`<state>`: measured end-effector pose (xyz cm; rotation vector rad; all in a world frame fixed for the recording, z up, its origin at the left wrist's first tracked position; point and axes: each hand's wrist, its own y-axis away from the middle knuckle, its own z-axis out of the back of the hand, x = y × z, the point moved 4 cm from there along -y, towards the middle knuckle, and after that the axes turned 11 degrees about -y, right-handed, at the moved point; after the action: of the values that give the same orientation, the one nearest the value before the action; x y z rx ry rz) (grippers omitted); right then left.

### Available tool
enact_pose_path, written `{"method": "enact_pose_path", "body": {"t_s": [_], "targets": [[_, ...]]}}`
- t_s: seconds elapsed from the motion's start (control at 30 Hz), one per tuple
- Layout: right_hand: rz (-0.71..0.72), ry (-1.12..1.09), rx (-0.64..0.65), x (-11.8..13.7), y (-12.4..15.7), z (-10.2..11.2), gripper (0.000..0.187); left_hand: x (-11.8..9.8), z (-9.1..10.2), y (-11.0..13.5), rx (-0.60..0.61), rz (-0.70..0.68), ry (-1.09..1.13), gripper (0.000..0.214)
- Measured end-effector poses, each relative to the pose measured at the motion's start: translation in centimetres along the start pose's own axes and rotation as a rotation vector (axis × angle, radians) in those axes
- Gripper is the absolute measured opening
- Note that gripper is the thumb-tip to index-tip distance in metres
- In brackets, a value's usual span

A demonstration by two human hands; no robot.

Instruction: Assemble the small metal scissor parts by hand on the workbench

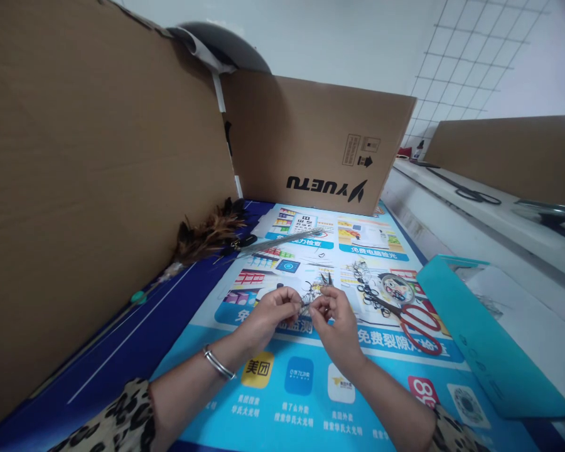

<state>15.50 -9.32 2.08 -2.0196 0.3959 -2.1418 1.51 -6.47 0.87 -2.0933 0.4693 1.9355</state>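
My left hand (282, 307) and my right hand (334, 314) are close together over the printed sheet, both with fingers pinched. What they pinch is too small to make out. Just beyond the fingertips lies a tangle of thin dark wire-like pieces (311, 290). Two pointed metal tips (327, 279), like small scissors or pliers, stick up behind my right fingers; I cannot tell whether that hand holds them. To the right lie large scissors (421, 326) with red handles, several small black rings (374, 300) and a round clear dish (397, 287) with small things inside.
A long thin metal strip (287, 238) crosses the sheet at the back. Brown feathers (211, 229) lie on the left. Cardboard walls (311, 138) stand left and behind. A teal box (484, 339) is at right, below a white ledge bearing black scissors (475, 193).
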Motion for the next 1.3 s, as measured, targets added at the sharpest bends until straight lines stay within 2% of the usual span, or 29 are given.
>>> {"method": "enact_pose_path", "body": {"t_s": [0.43,0.63,0.8,1.13,1.3], "targets": [[0.02,0.001,0.016,0.2,0.0,0.0,0.037,0.0,0.1,-0.1,0.006,-0.01,-0.001,0.003],[0.023,0.061,0.04,-0.1,-0.1,-0.1,0.039,-0.2,0.5,-0.1,-0.07,-0.021,0.003,0.01],[0.008,0.086,0.038,-0.5,-0.1,-0.3,0.038,-0.1,0.6,-0.3,-0.123,-0.069,-0.076,0.008],[-0.01,0.12,-0.074,-1.5,0.0,-0.6,0.052,-0.4,0.1,0.0,-0.182,-0.141,-0.291,0.006],[-0.057,0.049,-0.042,-2.2,-0.2,-0.9,0.051,-0.1,0.2,0.0,-0.188,-0.129,-0.265,0.005]]}}
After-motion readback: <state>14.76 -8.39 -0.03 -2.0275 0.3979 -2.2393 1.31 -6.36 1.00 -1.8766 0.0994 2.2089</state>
